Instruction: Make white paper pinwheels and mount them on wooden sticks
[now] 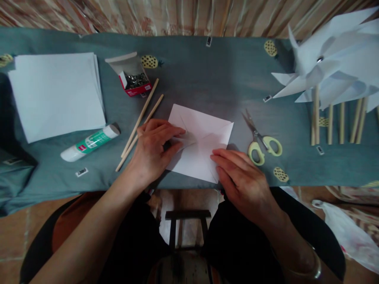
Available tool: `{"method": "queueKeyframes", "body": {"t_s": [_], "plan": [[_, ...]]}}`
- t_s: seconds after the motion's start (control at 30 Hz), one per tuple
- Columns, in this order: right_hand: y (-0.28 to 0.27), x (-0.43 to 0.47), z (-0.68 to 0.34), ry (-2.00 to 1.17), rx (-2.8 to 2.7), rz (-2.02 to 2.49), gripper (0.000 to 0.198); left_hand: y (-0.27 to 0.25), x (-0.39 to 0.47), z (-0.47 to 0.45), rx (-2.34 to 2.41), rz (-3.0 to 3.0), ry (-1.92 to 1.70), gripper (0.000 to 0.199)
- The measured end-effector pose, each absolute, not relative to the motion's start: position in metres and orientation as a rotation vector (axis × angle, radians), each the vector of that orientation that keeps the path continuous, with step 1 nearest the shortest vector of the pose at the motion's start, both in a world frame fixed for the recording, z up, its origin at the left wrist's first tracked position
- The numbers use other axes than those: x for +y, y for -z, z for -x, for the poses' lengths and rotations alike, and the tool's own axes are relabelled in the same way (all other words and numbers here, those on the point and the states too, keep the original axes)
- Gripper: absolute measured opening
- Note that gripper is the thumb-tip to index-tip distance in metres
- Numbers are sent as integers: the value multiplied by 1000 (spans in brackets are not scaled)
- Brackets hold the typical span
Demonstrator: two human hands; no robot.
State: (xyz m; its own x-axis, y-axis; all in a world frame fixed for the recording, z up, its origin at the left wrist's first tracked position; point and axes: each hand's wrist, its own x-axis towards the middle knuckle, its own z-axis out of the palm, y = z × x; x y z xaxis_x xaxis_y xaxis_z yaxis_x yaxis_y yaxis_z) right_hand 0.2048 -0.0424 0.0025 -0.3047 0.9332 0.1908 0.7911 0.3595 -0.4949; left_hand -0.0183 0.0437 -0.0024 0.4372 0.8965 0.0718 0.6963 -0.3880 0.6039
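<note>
A square of white paper (204, 130) lies on the cloth in front of me, with slits or creases running from its corners toward the middle. My left hand (156, 144) is closed on the paper's left side, thumb and fingers pinching a flap that curls up toward the centre. At the lower right edge, my right hand (241, 175) holds the sheet, its fingertips on the paper. Scissors (258, 138) with yellow-green handles lie spread just beyond the right hand. Two thin wooden sticks (140, 122) rest beside my left hand, partly behind it.
A stack of white paper (59, 94) and a glue stick (90, 142) lie at the left. An opened red-and-white box (134, 81) holds small metal pieces. White paper pinwheels (340, 59) on wooden sticks stand out at the right. A stool (188, 215) is below the table edge.
</note>
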Motion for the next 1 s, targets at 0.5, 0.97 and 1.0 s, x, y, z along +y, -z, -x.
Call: {"method": "queueKeyframes", "body": {"t_s": [0.5,0.97,1.0], "plan": [[-4,-43,-202,-406,-2182,1514,26,2,44,17,1345,-2228,-511,16],[3,-32,-179,-308,-2242,1609,42,-4,44,12,1359,-2246,-483,15],[4,-31,-177,-317,-2244,1614,43,-4,44,12,1357,-2242,-481,14]]}}
